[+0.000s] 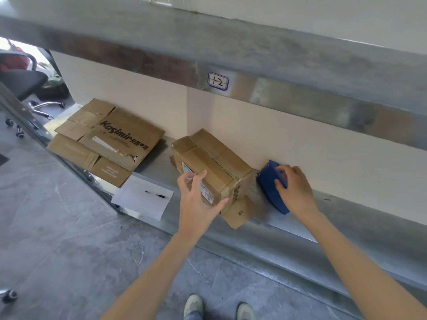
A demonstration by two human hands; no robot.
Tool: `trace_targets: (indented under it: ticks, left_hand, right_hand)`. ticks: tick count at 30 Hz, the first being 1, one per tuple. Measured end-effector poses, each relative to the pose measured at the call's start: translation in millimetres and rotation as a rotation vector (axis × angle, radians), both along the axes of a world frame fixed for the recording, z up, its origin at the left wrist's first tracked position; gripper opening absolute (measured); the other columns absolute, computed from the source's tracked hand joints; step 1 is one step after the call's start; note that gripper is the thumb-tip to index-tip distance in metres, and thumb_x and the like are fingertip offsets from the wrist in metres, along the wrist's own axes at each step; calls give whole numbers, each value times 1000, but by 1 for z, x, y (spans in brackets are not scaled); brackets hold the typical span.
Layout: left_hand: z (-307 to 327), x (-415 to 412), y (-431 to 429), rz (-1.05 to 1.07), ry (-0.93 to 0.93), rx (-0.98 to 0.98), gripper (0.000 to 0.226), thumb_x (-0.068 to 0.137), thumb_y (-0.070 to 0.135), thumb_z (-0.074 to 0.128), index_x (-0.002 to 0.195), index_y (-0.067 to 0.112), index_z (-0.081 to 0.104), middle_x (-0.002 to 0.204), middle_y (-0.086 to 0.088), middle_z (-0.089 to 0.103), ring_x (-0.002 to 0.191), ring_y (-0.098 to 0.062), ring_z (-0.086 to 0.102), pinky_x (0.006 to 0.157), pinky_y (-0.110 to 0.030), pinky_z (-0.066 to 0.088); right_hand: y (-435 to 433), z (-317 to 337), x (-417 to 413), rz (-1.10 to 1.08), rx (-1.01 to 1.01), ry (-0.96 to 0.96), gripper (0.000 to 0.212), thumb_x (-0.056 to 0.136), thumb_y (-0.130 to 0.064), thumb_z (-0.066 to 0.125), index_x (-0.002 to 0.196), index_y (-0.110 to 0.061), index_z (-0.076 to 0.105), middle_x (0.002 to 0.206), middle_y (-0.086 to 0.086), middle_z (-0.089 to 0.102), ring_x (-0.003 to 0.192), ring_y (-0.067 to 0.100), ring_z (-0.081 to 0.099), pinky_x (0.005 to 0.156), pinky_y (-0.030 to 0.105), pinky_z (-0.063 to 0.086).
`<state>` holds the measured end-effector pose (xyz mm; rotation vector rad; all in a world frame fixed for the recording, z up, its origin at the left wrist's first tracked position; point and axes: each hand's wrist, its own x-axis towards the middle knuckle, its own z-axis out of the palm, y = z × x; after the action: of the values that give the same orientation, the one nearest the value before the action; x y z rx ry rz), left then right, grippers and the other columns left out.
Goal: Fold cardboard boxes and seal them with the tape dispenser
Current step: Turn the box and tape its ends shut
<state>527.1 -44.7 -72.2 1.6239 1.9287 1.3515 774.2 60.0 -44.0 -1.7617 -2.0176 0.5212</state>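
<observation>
A small folded cardboard box (215,162) lies tilted on the metal shelf (346,211), with a printed label on its near face. My left hand (196,204) is at the box's near side, fingers spread and relaxed, thumb against the lower edge. Right of the box stands a blue tape dispenser (269,188) against the wall. My right hand (295,188) grips the dispenser from above, fingers curled over its top. A strip of clear tape seems to run from the dispenser to the box's right end.
A flattened cardboard box (108,139) printed "Kosimir" lies at the shelf's left. A white paper sheet (143,199) with a black pen (157,194) sits near the front edge. An upper shelf beam (254,72) hangs overhead. An office chair (20,84) stands far left.
</observation>
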Motion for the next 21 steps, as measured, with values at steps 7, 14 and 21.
trace_targets:
  ticks: [7,14,21]
  left_hand:
    - [10,22,-15,77,113,-64,86,78,40,82,150,21,40,130,6,38,100,5,42,80,3,37]
    - [17,54,-32,224,34,-107,74,81,35,81,142,25,41,135,11,46,120,-3,48,91,-22,43]
    - [24,69,-43,253,1,-193,75,80,30,81,143,25,40,133,8,46,112,6,40,96,-25,41]
  right_hand:
    - [12,-14,19,108,-113,-168,50,97,-27,57,143,-18,40,124,17,42,72,29,52,67,34,43]
    - [18,-16,31,217,-335,-120,71,100,-32,50,156,-28,6,104,12,61,60,12,51,46,25,32]
    - [38,-11,38,220,-486,-50,85,96,-19,57,156,-36,0,111,25,63,86,39,64,68,43,52]
